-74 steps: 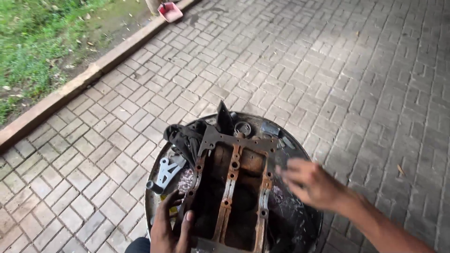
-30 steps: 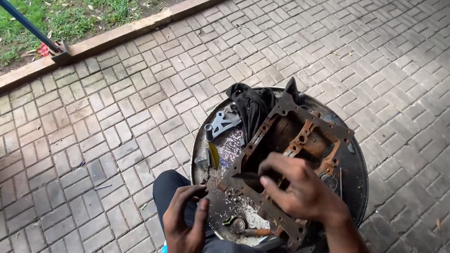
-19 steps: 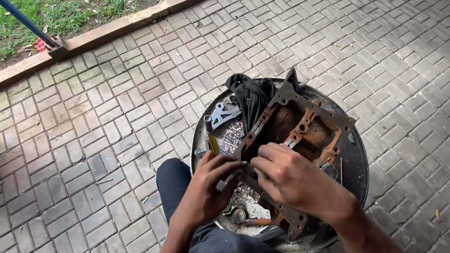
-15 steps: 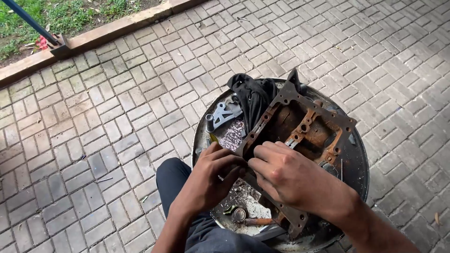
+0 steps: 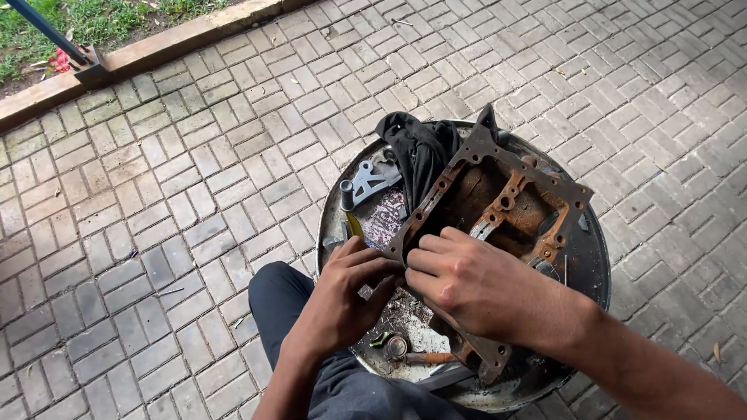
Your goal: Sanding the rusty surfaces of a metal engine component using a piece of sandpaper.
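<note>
A rusty, oily engine casing (image 5: pixel 506 210) with bolt holes along its flange lies in a round black metal pan (image 5: pixel 595 257). My left hand (image 5: pixel 346 299) and my right hand (image 5: pixel 475 284) meet at the casing's near-left edge, fingers pinched together on the flange. What the fingertips hold there is hidden. A black rag (image 5: pixel 420 152) is heaped at the pan's far side. A grey metal bracket (image 5: pixel 366 183) lies left of the rag. Below my hands lie a small round part (image 5: pixel 395 346) and a rusty bolt (image 5: pixel 424 358) among dirt.
The pan stands on grey brick paving (image 5: pixel 194 179). My knee in dark trousers (image 5: pixel 284 299) touches the pan's near-left rim. A concrete kerb (image 5: pixel 171 39) with grass behind runs along the top left, where a dark pole on a base (image 5: pixel 66 43) stands.
My left hand has come up from the pan's near rim to join the right hand on the casing's edge. The view has shifted slightly.
</note>
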